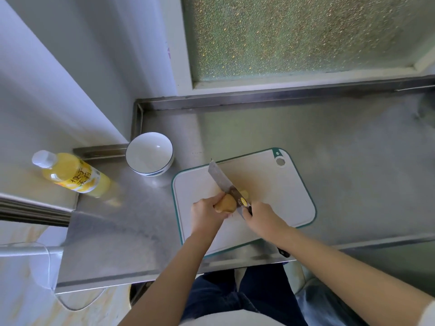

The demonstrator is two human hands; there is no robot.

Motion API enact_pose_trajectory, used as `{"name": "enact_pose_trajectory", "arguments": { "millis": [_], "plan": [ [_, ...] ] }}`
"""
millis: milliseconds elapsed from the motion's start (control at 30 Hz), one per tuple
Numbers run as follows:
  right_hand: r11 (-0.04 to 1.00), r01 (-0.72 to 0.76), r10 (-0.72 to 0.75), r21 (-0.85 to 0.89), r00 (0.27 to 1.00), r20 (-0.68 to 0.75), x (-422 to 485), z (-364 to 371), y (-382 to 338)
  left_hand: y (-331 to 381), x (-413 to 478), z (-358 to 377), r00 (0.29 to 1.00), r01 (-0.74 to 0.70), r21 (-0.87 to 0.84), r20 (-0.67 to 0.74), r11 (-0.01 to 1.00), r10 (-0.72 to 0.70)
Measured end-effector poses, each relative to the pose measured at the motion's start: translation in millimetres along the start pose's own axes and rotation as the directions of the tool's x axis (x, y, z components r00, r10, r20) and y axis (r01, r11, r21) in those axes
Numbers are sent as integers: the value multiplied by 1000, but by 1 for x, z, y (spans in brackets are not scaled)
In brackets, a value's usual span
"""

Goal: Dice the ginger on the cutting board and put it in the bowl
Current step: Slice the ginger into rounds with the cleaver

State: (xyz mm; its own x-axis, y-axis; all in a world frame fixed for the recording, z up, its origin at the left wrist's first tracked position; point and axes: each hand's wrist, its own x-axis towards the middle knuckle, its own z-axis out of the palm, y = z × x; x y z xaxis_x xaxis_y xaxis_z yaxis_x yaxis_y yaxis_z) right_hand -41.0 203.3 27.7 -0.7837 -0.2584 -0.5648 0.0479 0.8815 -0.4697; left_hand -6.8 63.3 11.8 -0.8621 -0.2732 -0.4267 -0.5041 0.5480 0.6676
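- Cutting board (282,191): white with a teal rim, lying flat on the steel counter (353,149) at an angle to the counter's near edge. Its hanging hole is at the far right corner.
- Ginger (225,204): a tan piece lying on the near middle of the board, just left of the blade and touching it. A small yellow end (245,193) shows on the right side of the blade.
- Left hand (207,214): positioned on the board to the left of the ginger. The fingers are curled over the root and pin it down; the fingertips are beside the blade.
- Knife (222,181): a broad cleaver, edge down on the ginger. The blade runs from the near right to the far left, with its tip over the far part of the board.
- Right hand (263,218): wrapped round the dark handle at the heel of the blade, fingers fully closed on it. The end of the handle shows beneath the forearm at the near edge of the counter.
- Bowl (146,151): white with a dark rim line, upright on the counter beyond the far left corner of the board and apart from it. No ginger is in it.
- Bottle (73,174): yellow liquid, white cap, yellow label, well left of the bowl. Whether it is upright or tilted cannot be told.
- Frosted window (294,36): behind the far edge of the counter.
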Motion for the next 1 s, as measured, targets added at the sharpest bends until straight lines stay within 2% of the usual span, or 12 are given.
{"name": "enact_pose_trajectory", "arguments": {
  "millis": [300, 533, 767, 1000],
  "plan": [
    [998, 48, -47, 41, 999, -23, 6, 7, 8, -3, -2, 3, 999, -10, -37, -52, 999, 8],
    [993, 60, -61, 101, 998, -1, 9, -1, 15, -7, -9, 8, 992, -28, -165, -126, 986, 7],
    [982, -39, 54, 185, 996, -76, 14, -17, 22, -6, -1, 7, 994, -12, -138, -108, 990, -3],
    [973, 61, -38, 224, 994, -106, 5, -31, 19, 4, 9, 16, 994, -16, -179, -109, 984, -4]
  ]
}}
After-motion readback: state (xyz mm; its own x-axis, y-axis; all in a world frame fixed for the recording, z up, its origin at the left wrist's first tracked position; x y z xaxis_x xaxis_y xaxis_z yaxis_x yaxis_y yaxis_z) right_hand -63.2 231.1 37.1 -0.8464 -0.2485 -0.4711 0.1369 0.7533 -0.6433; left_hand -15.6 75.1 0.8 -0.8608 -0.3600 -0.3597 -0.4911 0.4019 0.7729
